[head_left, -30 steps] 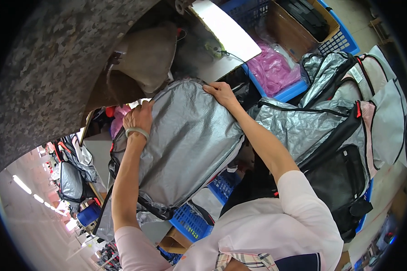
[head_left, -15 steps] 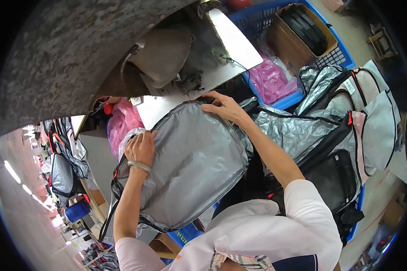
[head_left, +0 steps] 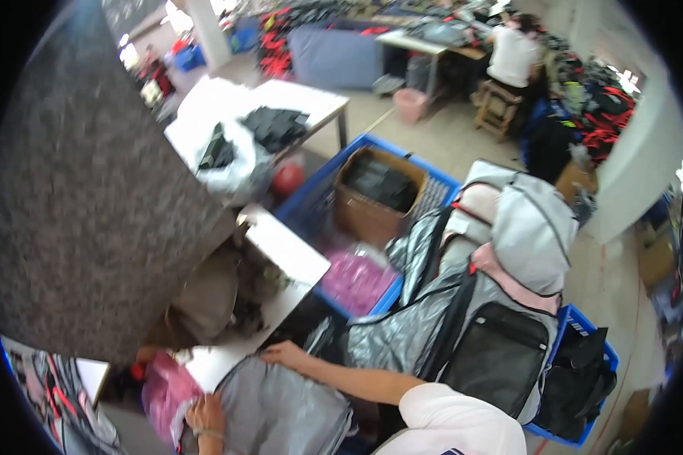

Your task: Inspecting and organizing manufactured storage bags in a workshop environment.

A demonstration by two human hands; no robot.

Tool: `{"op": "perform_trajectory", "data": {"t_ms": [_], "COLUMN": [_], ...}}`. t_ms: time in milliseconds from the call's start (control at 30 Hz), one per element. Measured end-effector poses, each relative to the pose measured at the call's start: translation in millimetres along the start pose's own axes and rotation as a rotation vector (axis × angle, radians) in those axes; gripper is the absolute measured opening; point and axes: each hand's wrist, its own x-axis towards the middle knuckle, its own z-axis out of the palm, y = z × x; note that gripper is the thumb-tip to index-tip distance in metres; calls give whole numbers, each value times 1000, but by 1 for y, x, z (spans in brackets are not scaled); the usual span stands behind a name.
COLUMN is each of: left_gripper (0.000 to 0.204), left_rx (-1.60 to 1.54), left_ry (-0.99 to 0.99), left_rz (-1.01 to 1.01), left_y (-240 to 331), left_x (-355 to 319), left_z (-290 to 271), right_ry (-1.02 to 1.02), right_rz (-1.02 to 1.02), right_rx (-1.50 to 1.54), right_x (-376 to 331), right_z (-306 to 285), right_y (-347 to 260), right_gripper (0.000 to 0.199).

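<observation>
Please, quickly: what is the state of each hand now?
Left hand: at the left edge of the grey bag; whether it grips cannot be told.
Right hand: at its top edge; grip cannot be told either.

No readable text, labels, numbers or signs.

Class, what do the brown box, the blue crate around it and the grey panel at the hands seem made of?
Brown box: probably cardboard, matte, flat-sided. Blue crate: likely plastic, smooth-rimmed, lattice-walled. Grey panel: perhaps coated fabric, faintly sheened, softly creased.
</observation>
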Motion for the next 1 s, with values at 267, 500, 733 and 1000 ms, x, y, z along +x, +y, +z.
{"op": "perform_trajectory", "data": {"t_ms": [267, 500, 733, 1000], "left_gripper": [25, 26, 23, 15], "left_rx": [-93, -169, -233, -233], "left_ry": [-95, 21, 26, 5], "left_rz": [-25, -65, -76, -126], "left_y": [28, 24, 38, 25], "left_x": [8, -11, -20, -50], "left_z": [-19, -20, -44, -93], "right_ry": [25, -105, -364, -121], "right_rz": [222, 156, -848, 22], "right_rx": [-488, -589, -731, -229], "right_x": [-27, -52, -40, -86], "right_z": [-26, 2, -53, 5], "right_y": [-89, -127, -55, -93], "right_gripper": [45, 56, 65, 33]}}
